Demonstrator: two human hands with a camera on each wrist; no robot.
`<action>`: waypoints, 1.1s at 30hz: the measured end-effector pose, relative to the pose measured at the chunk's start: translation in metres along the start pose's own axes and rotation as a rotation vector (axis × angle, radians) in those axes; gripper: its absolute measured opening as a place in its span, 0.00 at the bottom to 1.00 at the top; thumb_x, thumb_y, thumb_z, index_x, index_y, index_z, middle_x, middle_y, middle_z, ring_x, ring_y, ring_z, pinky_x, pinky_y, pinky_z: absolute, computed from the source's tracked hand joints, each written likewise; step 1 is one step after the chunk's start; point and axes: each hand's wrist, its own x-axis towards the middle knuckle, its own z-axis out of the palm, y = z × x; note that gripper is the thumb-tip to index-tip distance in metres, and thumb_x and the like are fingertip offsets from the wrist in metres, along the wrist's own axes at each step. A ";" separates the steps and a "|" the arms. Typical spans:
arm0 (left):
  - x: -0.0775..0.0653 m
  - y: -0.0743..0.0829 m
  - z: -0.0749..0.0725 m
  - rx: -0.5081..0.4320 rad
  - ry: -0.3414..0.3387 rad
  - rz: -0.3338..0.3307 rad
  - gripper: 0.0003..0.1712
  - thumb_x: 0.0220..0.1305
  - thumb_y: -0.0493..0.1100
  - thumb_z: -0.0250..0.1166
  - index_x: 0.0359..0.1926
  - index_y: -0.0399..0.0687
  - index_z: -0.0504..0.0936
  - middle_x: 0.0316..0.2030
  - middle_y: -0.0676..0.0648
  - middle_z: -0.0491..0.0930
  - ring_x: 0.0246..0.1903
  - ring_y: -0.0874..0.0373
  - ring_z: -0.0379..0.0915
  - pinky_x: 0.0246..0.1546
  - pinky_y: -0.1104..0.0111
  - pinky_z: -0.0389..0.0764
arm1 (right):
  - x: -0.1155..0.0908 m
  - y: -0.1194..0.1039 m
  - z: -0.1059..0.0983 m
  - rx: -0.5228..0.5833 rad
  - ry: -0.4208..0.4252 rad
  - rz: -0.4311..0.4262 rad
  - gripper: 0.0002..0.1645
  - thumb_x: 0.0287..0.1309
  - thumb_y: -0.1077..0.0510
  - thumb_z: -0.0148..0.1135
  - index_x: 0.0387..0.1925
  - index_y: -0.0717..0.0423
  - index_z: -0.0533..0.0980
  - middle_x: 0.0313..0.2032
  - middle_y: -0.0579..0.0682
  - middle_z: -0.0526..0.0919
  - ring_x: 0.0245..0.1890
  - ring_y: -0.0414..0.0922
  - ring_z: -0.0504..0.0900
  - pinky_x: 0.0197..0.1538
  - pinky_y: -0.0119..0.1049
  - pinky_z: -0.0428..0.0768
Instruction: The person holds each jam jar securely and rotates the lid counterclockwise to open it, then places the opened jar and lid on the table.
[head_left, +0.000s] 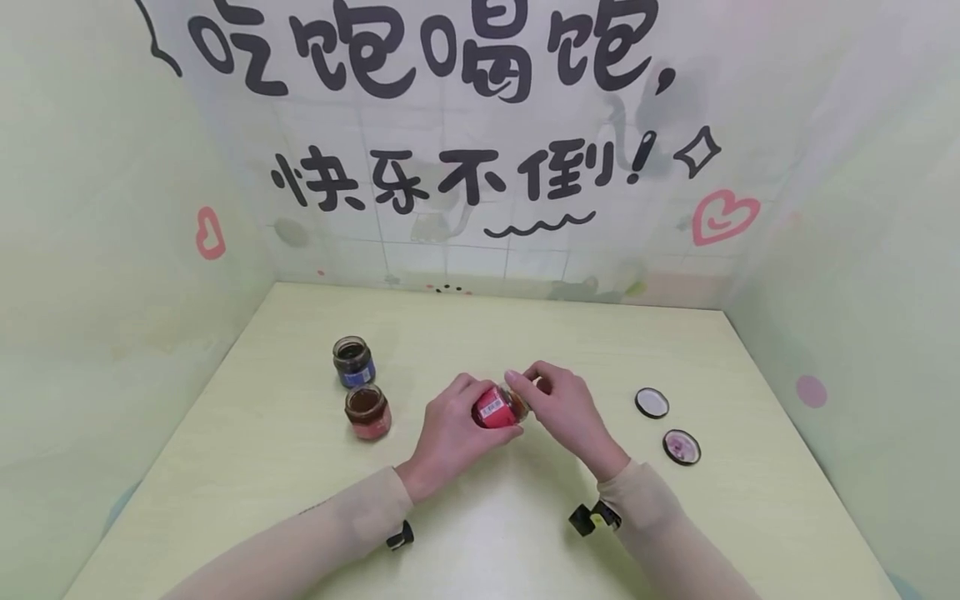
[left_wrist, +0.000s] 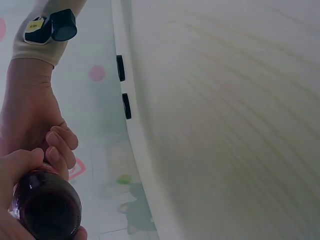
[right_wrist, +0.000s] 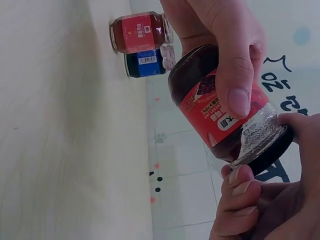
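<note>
My left hand [head_left: 453,425] grips a jam jar [right_wrist: 200,110] round its red label, holding it tilted up off the table. The dark base of the jar [left_wrist: 50,205] faces the camera in the left wrist view. At the other end, my right hand [head_left: 566,412] pinches the black lid [right_wrist: 272,152], with the thumb on one side of the rim and fingertips on the other. Crinkled clear film [right_wrist: 257,132] wraps the neck just below the lid. In the head view the right fingers mostly hide the lid.
On the left of the table [head_left: 480,542] stand two open jars, a blue-labelled jar [head_left: 354,362] behind a red-labelled jar [head_left: 368,412]. To the right lie two lids, one lid pale inside [head_left: 652,403] and one lid smeared purple [head_left: 682,447]. Walls [head_left: 480,258] enclose the back and sides.
</note>
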 end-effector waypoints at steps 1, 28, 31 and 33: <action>0.000 0.001 0.000 0.008 -0.001 -0.002 0.29 0.47 0.54 0.82 0.47 0.47 0.83 0.39 0.55 0.75 0.36 0.64 0.76 0.34 0.75 0.81 | 0.000 0.001 0.001 0.021 0.005 0.001 0.31 0.58 0.22 0.57 0.33 0.43 0.80 0.24 0.53 0.82 0.23 0.49 0.74 0.24 0.41 0.73; -0.006 0.010 -0.008 0.028 0.035 0.142 0.21 0.45 0.55 0.81 0.34 0.51 0.83 0.26 0.58 0.78 0.24 0.68 0.73 0.23 0.77 0.76 | -0.013 0.008 0.020 0.390 0.083 -0.104 0.17 0.63 0.42 0.67 0.32 0.51 0.79 0.21 0.54 0.71 0.24 0.47 0.72 0.30 0.42 0.75; -0.006 0.010 -0.009 0.021 0.042 0.152 0.20 0.44 0.55 0.81 0.33 0.51 0.83 0.26 0.58 0.78 0.24 0.68 0.73 0.22 0.78 0.76 | -0.014 0.007 0.021 0.402 0.087 -0.120 0.17 0.64 0.43 0.67 0.32 0.52 0.79 0.20 0.54 0.71 0.24 0.47 0.73 0.30 0.45 0.77; -0.007 0.011 -0.009 0.011 0.050 0.161 0.20 0.44 0.55 0.81 0.33 0.51 0.84 0.26 0.58 0.78 0.23 0.68 0.73 0.22 0.78 0.76 | -0.014 0.007 0.021 0.412 0.089 -0.132 0.16 0.64 0.44 0.67 0.32 0.52 0.79 0.20 0.54 0.71 0.23 0.47 0.73 0.30 0.43 0.77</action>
